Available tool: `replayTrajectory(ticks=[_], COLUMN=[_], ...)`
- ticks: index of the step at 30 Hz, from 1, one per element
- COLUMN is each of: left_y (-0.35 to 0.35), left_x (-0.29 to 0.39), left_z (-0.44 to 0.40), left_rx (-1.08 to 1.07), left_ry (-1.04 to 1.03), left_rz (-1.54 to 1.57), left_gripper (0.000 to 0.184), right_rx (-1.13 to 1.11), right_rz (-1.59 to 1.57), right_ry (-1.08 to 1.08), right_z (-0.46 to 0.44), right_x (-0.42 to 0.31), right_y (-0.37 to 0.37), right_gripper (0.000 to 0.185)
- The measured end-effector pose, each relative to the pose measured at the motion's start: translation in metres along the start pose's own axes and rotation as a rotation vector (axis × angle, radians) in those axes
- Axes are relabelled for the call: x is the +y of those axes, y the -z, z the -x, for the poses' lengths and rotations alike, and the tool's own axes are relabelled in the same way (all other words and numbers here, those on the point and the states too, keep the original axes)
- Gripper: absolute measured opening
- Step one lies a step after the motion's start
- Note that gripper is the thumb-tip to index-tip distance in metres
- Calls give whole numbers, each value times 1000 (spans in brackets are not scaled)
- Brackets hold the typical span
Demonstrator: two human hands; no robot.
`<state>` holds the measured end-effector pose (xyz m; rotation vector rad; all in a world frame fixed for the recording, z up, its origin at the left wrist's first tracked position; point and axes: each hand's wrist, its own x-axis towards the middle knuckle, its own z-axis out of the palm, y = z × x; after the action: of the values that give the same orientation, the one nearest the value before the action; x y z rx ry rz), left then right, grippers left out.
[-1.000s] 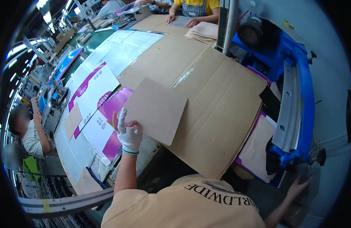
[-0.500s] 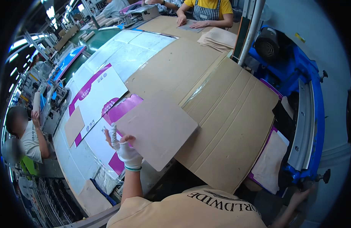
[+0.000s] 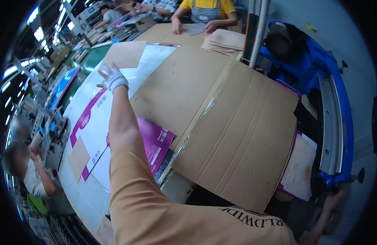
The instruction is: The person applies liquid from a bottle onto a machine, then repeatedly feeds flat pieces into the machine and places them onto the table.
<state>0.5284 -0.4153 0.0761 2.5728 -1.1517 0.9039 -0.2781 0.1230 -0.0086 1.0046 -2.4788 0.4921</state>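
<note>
My left hand [image 3: 114,78], in a white glove with some fingertips bare, reaches far forward over the table with its fingers spread. Just beyond the fingertips lies a pale beige sheet [image 3: 126,55], flat on the plastic-covered far part of the table. Whether the fingers still touch its near edge I cannot tell. My right hand [image 3: 334,199] is low at the right edge, dim and blurred, beside the lower end of a blue machine [image 3: 341,143]. Its fingers cannot be made out.
Brown cardboard [image 3: 237,134] covers the table's right part. Purple-and-white printed sheets [image 3: 156,143] and a small beige piece [image 3: 79,158] lie at the left. A stack of beige pieces [image 3: 223,41] sits by a pole [image 3: 260,34]. Co-workers are across the table and at left.
My left hand has swung forward and left, carrying the beige sheet from above the near cardboard to the table's far part. Its fingers have spread. The right hand stays by the machine.
</note>
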Motion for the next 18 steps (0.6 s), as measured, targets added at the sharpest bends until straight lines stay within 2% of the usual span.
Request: replayTrajectory(ticks=[2,3,4,7,10,12,14,16,18], left_y=[10,15,15,15,-7,19,72,130,171], left_x=[21,27,33,33,18,0,-8,-15,-19], left_z=[10,18,22,62,102,132,172,206,232], left_rx=[-325,-490,-470,-440,-404,-623,-1226,-1547,-1680], left_ry=[-46,-73,-89,-196,-482,-567,-208,11,172], left_rz=[26,29,29,29,446,1176,2105,2531,2650], left_gripper=[62,71,73,82,80,74,67,62,53], right_rx=[52,62,73,72,62,63,25,-36,2], right_rz=[27,23,18,83,72,52,82,147,156], right_ry=[62,55,47,-15,-11,23,20,-22,31], right_z=[1,12,18,35,38,31,23,17,16], right_x=[-13,-45,-62,-45,-39,-43,-51,-63,-58], right_y=[14,35,45,46,46,45,48,48,41], right_gripper=[61,60,59,59,59,60,59,58,60])
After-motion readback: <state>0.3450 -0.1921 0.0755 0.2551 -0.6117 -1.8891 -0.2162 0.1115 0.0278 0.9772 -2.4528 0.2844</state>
